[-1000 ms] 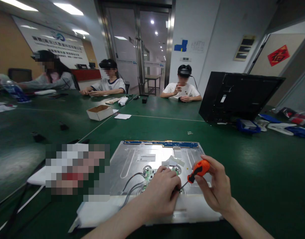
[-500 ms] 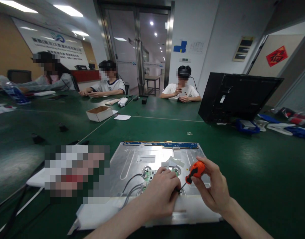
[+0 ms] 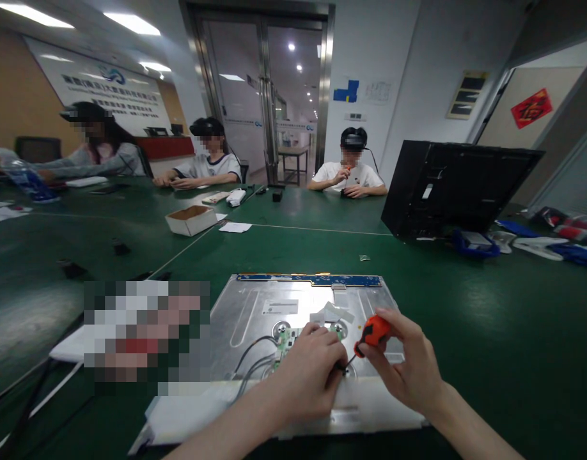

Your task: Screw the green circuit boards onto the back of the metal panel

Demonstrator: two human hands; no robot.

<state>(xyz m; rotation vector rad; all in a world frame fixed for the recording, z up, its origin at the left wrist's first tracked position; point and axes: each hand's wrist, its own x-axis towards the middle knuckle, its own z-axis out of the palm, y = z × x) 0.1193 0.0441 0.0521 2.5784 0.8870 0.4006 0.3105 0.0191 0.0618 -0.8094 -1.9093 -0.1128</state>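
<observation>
A silver metal back panel (image 3: 255,313) of a screen lies flat on the green table (image 3: 466,319) in front of me. A small green circuit board (image 3: 286,338) with grey wires (image 3: 250,364) sits on it. My right hand (image 3: 408,370) grips a screwdriver (image 3: 373,333) with an orange handle, its tip down at the panel near the board. My left hand (image 3: 307,377) is closed, fingers pinched at the screwdriver's tip, resting on the panel. What it pinches is hidden.
A black monitor (image 3: 456,188) stands at the right, with blue and white items (image 3: 543,246) beside it. A small open cardboard box (image 3: 192,219) and white papers (image 3: 234,226) lie further back. Three people sit along the far side. A blurred patch covers something at my left.
My right hand with the screwdriver has shifted slightly left and down, so the orange handle sits lower. My left hand has stayed at the tip.
</observation>
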